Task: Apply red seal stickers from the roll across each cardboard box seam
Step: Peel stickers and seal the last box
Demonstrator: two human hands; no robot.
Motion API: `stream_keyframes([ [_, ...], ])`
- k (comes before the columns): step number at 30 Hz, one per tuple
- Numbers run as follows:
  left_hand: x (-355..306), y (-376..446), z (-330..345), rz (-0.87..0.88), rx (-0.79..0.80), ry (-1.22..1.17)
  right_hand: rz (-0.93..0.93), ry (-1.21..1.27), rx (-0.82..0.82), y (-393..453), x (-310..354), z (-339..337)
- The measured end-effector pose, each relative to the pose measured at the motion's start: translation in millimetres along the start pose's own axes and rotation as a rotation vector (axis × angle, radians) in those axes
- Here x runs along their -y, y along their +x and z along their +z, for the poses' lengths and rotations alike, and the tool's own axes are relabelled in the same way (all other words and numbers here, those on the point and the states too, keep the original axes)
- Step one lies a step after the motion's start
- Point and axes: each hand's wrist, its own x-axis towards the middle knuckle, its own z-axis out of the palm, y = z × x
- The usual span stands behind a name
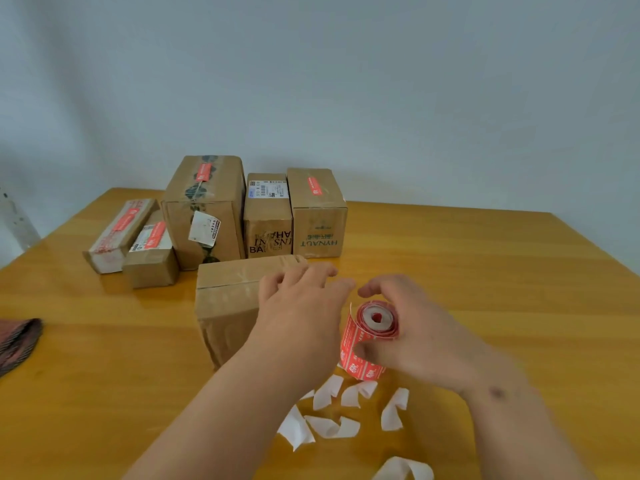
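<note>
Red seal stickers on a small roll (372, 336) sit in the person's right hand (412, 337), held just above the yellow wooden surface (485, 258) near its middle; the grip is closed around the roll, fingers curled over the far side and the thumb pressing a loose tail of stickers that hangs off the front. The left hand (304, 306) is wide and relaxed, fingers spread, reaching between the roll and a plain cardboard box (225, 299) that lies just beside it and shows no red sticker on its visible faces. The roll looks light and soft, paper wound on itself, likely to squash or unspool if squeezed; holding it by its round sides and peeling from the free tail seems safest. Each sticker is probably thin, floppy and tacky once off its backing, so its edges are best pinched. Whether the left fingertips touch the box or hover over it cannot be made out, since the hand covers the box's right end. Motion blur softens both hands. Curled white backing scraps (332, 410) litter the surface close to the viewer. Five more boxes stand at the back; four carry a red sticker, and the middle box (267, 216) shows only a white label. Dark patterned fabric (17, 341) is cut off at the left edge.
</note>
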Motion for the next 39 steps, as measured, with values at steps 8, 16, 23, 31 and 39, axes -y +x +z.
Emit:
stream_keyframes([
  [8,-6,12,7,0.056,0.138,0.206,-0.083,-0.144,-0.105,6,0,14],
  [16,-4,7,-7,-0.014,0.171,0.106,-0.090,-0.094,-0.111,4,-3,8],
  [23,-1,0,-14,-0.105,0.118,-0.065,-0.090,-0.067,-0.120,-1,-1,1],
  [31,-4,-7,-11,-0.116,0.045,-0.165,-0.122,-0.083,-0.118,-6,9,-3],
  [39,0,-10,-17,-0.161,0.053,-0.240,-0.106,-0.042,-0.092,-7,11,-4],
])
